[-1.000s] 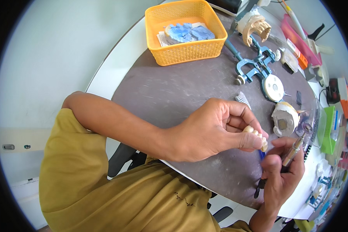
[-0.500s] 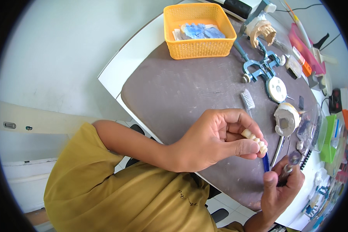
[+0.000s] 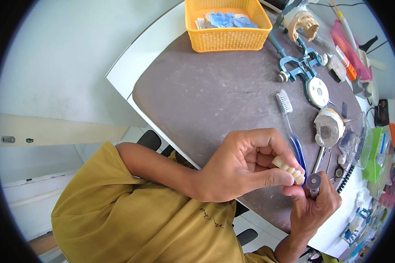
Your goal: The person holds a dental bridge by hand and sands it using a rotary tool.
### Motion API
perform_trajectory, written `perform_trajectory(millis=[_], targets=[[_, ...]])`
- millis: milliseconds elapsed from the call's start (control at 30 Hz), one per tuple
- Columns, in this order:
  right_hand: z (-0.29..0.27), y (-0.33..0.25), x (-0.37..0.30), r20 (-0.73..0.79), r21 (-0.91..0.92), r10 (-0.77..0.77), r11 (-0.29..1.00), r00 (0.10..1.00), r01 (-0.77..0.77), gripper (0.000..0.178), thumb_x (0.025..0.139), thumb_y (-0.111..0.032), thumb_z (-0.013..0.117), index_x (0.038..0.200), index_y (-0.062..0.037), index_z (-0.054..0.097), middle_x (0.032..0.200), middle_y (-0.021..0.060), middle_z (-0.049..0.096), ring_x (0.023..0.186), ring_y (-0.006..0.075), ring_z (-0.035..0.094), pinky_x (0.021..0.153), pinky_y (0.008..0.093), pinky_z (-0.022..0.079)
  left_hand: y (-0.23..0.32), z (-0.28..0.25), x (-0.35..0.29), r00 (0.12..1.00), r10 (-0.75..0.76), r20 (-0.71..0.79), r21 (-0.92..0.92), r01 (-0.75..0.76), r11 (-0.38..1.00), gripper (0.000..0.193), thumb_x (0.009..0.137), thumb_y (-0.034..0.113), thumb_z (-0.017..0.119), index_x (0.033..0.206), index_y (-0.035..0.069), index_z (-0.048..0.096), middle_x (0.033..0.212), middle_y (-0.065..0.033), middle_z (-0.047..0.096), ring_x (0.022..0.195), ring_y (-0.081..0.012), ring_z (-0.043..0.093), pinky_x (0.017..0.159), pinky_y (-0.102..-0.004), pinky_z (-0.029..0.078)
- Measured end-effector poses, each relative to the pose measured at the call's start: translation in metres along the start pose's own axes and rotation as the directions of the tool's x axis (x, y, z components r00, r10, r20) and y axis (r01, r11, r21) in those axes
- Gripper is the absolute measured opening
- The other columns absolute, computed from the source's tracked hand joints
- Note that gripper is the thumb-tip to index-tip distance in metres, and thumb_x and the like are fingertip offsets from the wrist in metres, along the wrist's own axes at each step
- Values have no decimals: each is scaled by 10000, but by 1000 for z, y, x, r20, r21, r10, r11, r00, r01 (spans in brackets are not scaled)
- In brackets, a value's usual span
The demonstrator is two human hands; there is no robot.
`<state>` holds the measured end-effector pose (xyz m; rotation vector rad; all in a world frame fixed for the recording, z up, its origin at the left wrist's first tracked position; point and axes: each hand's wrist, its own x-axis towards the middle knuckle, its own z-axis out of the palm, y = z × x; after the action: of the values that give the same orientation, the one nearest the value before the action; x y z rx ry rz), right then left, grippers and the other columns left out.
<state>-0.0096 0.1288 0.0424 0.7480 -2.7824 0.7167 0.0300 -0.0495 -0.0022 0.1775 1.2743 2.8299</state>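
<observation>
Between the thumb and fingers of my left hand is a dental bridge, a short row of cream tooth crowns. My right hand is closed around a rotary handpiece, mostly hidden by the fingers. A small round greyish-purple wheel shows at its tip, close beside the bridge; whether they touch I cannot tell. My right thumb rests near the left fingertips. Just past my left hand lies a toothbrush with a blue and clear handle.
A yellow basket holds blue and white pieces at the back. A blue metal articulator with a tooth model stands back right. Nearer are a plaster model, slim metal tools and a green box. The grey mat covers the worktop.
My right hand has risen with the handpiece, bringing its wheel up beside the bridge. My left hand keeps its hold on the bridge. The view has shifted, and more of the toothbrush shows.
</observation>
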Motion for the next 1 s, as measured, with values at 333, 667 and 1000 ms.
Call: perform_trajectory(millis=[333, 667, 1000], targets=[[0, -1, 2, 40, -51, -25, 998, 999, 27, 660, 554, -622, 735, 594, -48, 412, 498, 7, 330, 424, 141, 346, 408, 295, 254, -3, 0, -2, 998, 58, -14, 16, -57, 998, 218, 798, -129, 639, 970, -30, 549, 990, -169, 625, 1021, -252, 638, 884, -329, 545], [0, 0, 2, 63, -87, -36, 995, 997, 41, 647, 531, -614, 761, 587, -49, 450, 484, -3, 379, 399, 126, 410, 392, 280, 293, -5, -1, -2, 997, 75, -16, 9, -75, 997, 220, 793, -122, 650, 970, -28, 560, 978, -162, 625, 1027, -260, 635, 867, -321, 548], [3, -2, 0, 45, 8, 7, 1000, 999, -7, 664, 667, -615, 703, 611, -30, 394, 529, 27, 298, 460, 155, 284, 438, 307, 210, -4, 1, -2, 997, 81, -17, -7, -82, 997, 220, 793, -108, 661, 973, -26, 566, 974, -156, 630, 1012, -241, 640, 850, -303, 539]])
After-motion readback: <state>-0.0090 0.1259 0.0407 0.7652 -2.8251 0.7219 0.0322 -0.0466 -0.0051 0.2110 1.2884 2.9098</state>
